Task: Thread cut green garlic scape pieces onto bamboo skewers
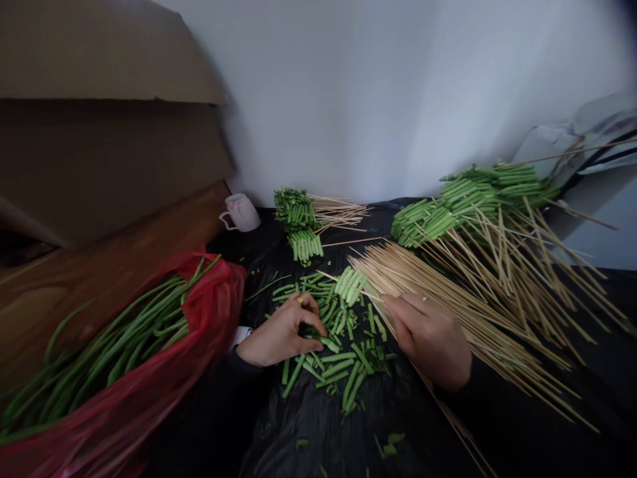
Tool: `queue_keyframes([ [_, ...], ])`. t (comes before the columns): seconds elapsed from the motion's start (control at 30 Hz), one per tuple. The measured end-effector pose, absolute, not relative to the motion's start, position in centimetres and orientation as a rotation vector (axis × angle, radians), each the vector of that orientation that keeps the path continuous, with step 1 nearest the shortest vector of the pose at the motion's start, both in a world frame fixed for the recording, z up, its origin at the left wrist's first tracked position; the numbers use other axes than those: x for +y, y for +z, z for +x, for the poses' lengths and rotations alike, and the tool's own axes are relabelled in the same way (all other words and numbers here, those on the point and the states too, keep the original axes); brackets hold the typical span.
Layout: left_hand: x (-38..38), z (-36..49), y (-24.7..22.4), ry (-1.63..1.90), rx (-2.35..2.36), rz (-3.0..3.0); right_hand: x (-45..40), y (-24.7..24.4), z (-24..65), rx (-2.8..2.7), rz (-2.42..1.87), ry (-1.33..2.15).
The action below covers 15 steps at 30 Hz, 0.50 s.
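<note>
My right hand (430,338) is closed around a bamboo skewer, whose tip end carries a row of short green bean pieces (351,285) threaded side by side. My left hand (286,328) reaches into a loose heap of cut green beans (341,368), its thumb and forefinger pinched at one cut piece (329,343). Under and beside my right hand lies a thick bundle of bare bamboo skewers (478,318), pointing toward the far left.
A red plastic bag (213,305) of long whole beans (134,332) lies at left. Finished bean skewers are stacked at the back middle (303,222) and back right (472,199). A white mug (240,212) stands near the wall. Cardboard (109,133) rises at left; black plastic (293,458) covers the table.
</note>
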<state>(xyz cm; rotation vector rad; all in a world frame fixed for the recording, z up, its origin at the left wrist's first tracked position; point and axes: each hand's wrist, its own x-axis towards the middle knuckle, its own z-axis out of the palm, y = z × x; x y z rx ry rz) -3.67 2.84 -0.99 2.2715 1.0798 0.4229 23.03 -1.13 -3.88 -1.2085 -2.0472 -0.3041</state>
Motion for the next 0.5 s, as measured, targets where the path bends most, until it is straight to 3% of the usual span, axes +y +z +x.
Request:
queue_keyframes([
  [0.23,3.21,-3.34,-0.65,1.112,1.266,1.369,-1.26,-3.90,23.06,-1.987,-1.177,-0.265],
  [0.5,3.47,-3.66,-0.81,1.144,1.029,0.853,-1.92,-3.94,22.44,-2.037,-1.178,-0.240],
])
